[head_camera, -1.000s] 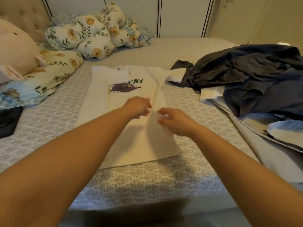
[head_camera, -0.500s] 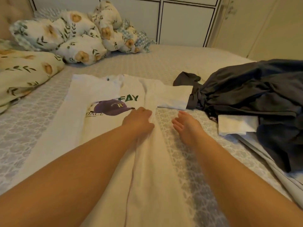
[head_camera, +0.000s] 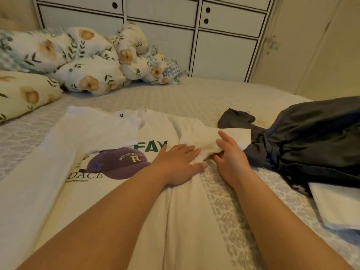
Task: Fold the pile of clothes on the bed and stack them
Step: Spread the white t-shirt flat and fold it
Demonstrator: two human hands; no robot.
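Folding a white T-shirt [head_camera: 109,137] is the step in hand, as we judge it. The shirt lies face up on the bed [head_camera: 194,94], spread flat, with a purple cap print and green lettering on its chest. Its left side is already turned in over the body, while the right sleeve [head_camera: 229,136] sticks out toward a heap of dark clothes [head_camera: 311,137] waiting on the right side of the bed, with a white garment [head_camera: 335,203] showing beneath that heap.

The left hand [head_camera: 178,164] rests flat on the shirt, fingers straight and spread, pressing the fabric just right of the print. The right hand [head_camera: 231,156] sits just beside it at the base of the right sleeve, thumb and fingers pinching a fold of the white cloth.

Next, we think, the right hand must carry sleeve and side panel across the body while the left pins the crease line. Soft cotton will wrinkle unless smoothed.

Floral pillows [head_camera: 83,61] lie along the far edge.
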